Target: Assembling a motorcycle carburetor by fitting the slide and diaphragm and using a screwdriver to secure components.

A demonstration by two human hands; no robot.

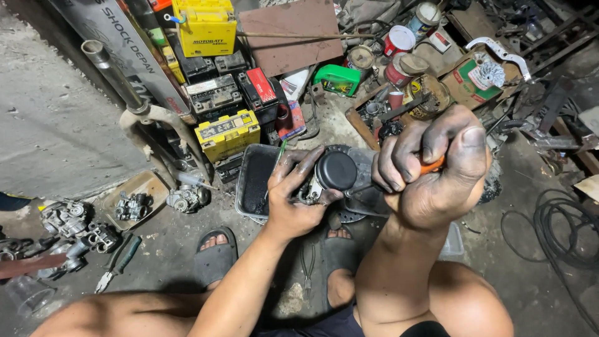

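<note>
Squatting over a grimy concrete floor (536, 274), the person works on a small engine part (334, 175) with a round black cap, held above a shallow metal tray (253, 181). The left hand (296, 200) has its grip closed around the part, fingers wrapped over its side. The right hand (437, 168) is clenched on an orange-handled screwdriver (430, 166), whose shaft reaches the part. Yellow and black batteries (226, 134) are stacked behind the tray; carburettor pieces (184, 198) lie to the left.
</note>
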